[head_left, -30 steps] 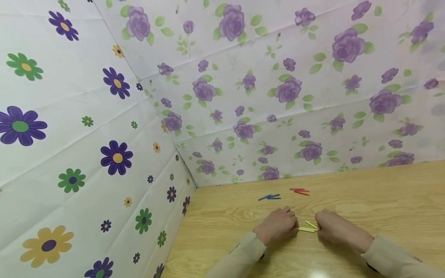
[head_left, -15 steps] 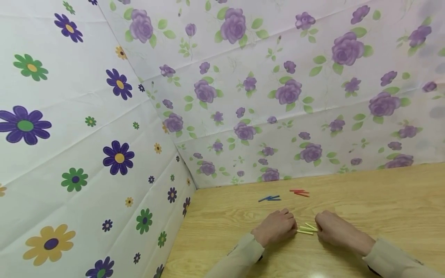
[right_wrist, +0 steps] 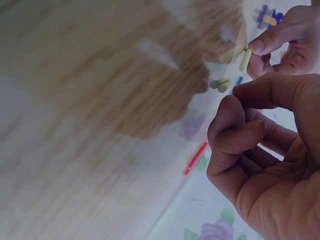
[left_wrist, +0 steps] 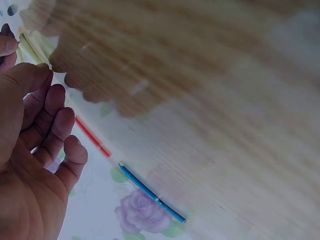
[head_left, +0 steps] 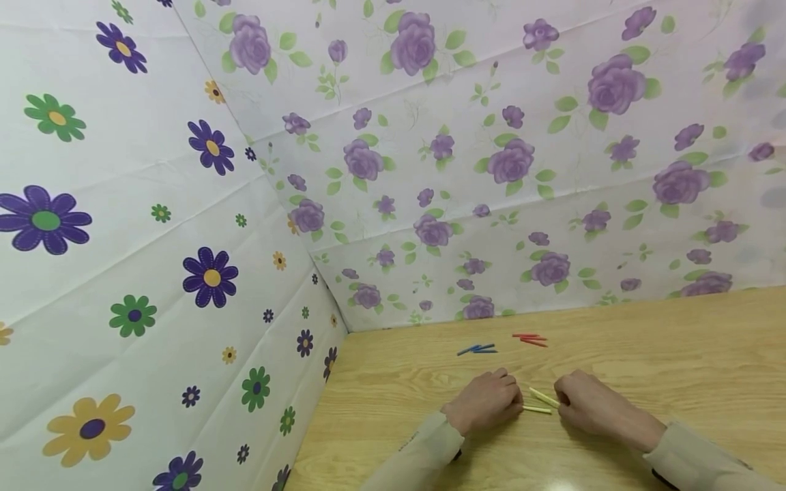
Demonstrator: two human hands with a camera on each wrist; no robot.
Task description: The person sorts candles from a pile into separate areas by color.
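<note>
Low on the wooden table (head_left: 675,341), my two hands face each other with thin yellow sticks (head_left: 540,402) between them. The left hand (head_left: 518,404) has its fingers curled and pinches the near ends of the sticks; the left wrist view shows the yellow sticks (left_wrist: 30,45) at its thumb and forefinger. My right hand (head_left: 559,399), fingers also curled, touches the far end of one stick. In the right wrist view the right hand (right_wrist: 232,107) fills the right side, with yellow sticks (right_wrist: 244,57) just past its thumb.
Farther back on the table lie a few blue sticks (head_left: 477,349) and a few red sticks (head_left: 529,338). Flower-print sheets (head_left: 430,204) wall off the table at the back and on the left, meeting in a corner.
The yellow sticks lay bunched between the hands before. Now they are spread apart, with one angled toward the right hand. Both hands have shifted only slightly.
</note>
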